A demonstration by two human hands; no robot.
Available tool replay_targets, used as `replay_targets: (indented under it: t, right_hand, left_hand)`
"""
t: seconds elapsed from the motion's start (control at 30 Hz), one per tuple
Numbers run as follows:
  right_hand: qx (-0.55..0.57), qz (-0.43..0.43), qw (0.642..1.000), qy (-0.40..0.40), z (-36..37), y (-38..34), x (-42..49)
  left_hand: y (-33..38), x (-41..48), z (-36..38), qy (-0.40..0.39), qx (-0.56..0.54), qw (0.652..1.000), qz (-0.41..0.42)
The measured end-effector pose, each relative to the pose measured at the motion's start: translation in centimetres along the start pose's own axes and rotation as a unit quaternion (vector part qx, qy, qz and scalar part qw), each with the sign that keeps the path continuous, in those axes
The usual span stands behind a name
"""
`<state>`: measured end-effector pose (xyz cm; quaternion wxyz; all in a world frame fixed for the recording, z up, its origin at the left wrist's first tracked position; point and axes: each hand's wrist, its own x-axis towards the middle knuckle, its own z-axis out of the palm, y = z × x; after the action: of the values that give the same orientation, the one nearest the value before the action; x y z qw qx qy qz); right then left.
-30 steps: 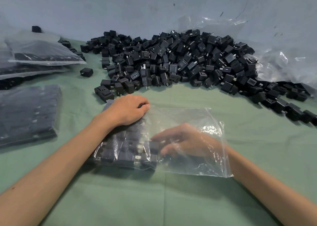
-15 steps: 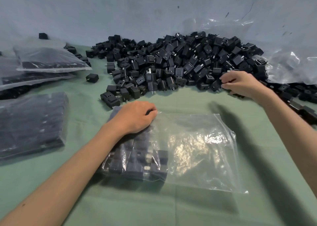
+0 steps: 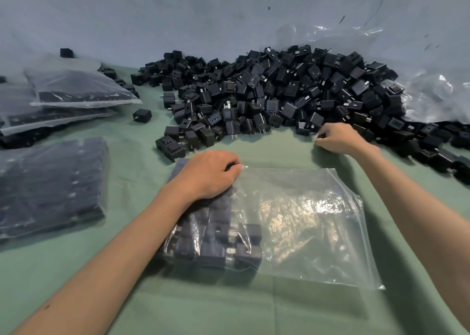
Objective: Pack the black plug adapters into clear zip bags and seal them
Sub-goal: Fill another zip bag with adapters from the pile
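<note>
Fingers (image 3: 232, 163) of left hand (image 3: 208, 174) curled, gripping zip bag (image 3: 305, 220) at its far edge; adapters (image 3: 216, 238) fill its left half, on green desk (image 3: 229, 309). Filled bags (image 3: 50, 187) left. Right hand (image 3: 342, 139) curled at adapter pile (image 3: 267, 93) edge, hold unclear. Crumpled plastic (image 3: 432, 98) behind.

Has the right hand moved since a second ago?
Yes. The right hand has come out of the clear zip bag and gone forward to the near edge of the adapter pile.

One half-filled bag (image 3: 305, 220) in the middle, at least three packed bags (image 3: 50, 182) left, one huge adapter pile (image 3: 279, 93) far, beyond counting.
</note>
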<state>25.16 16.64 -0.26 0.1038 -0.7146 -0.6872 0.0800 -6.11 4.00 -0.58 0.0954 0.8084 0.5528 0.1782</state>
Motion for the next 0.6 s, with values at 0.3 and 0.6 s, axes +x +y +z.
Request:
replay_targets:
  t: [0.3, 0.6]
  right_hand:
    - [0.168, -0.033, 0.952, -0.254, -4.6, 2.3, -11.4]
    - [0.367, -0.158, 0.847, -0.351, -3.8, 0.4, -18.5]
  left_hand:
    - [-0.2, 0.1, 0.2, 0.0, 0.001, 1.0, -0.006]
    - [-0.1, 0.1, 0.0, -0.006, 0.009, 1.0, -0.011]
